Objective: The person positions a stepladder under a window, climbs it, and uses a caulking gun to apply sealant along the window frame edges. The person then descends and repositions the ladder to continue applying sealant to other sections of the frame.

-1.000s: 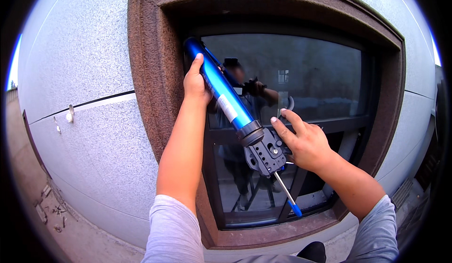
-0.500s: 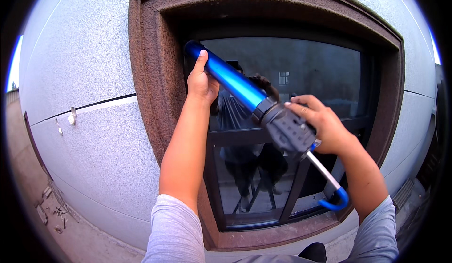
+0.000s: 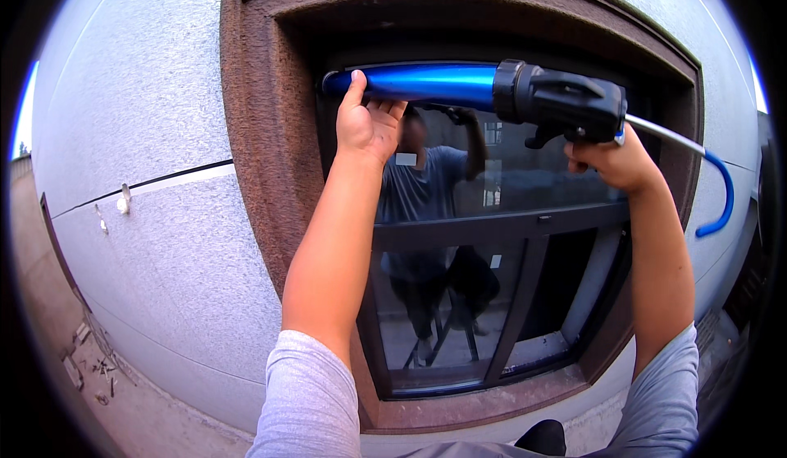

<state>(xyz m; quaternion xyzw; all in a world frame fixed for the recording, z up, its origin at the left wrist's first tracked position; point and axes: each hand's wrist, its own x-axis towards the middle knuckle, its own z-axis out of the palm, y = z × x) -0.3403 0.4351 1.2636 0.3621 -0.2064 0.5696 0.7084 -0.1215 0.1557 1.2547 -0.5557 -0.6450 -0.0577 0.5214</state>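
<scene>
A caulking gun [image 3: 443, 83] with a shiny blue barrel and black body lies almost level across the top of the window [image 3: 459, 212]. My left hand [image 3: 370, 126] cradles the barrel near its front end, thumb in front and fingers beneath. At the rear, my right hand [image 3: 616, 160] is closed around the grip below the black body; the grip itself is mostly hidden. From the back sticks out a metal rod ending in a blue hook [image 3: 723, 192]. The front end of the barrel meets the upper left corner of the window recess, and its tip cannot be made out.
A brown stone surround [image 3: 254, 130] frames the window, with a sill [image 3: 484, 405] below. Pale textured wall [image 3: 147, 114] stands on both sides. The lower right sash [image 3: 557, 286] shows a dark gap. Small debris [image 3: 105, 368] lies on the ground at far left.
The rear of the caulking gun has swung up and right, from a slant to nearly level. My right hand has risen with it onto the grip; my left hand stays near the front.
</scene>
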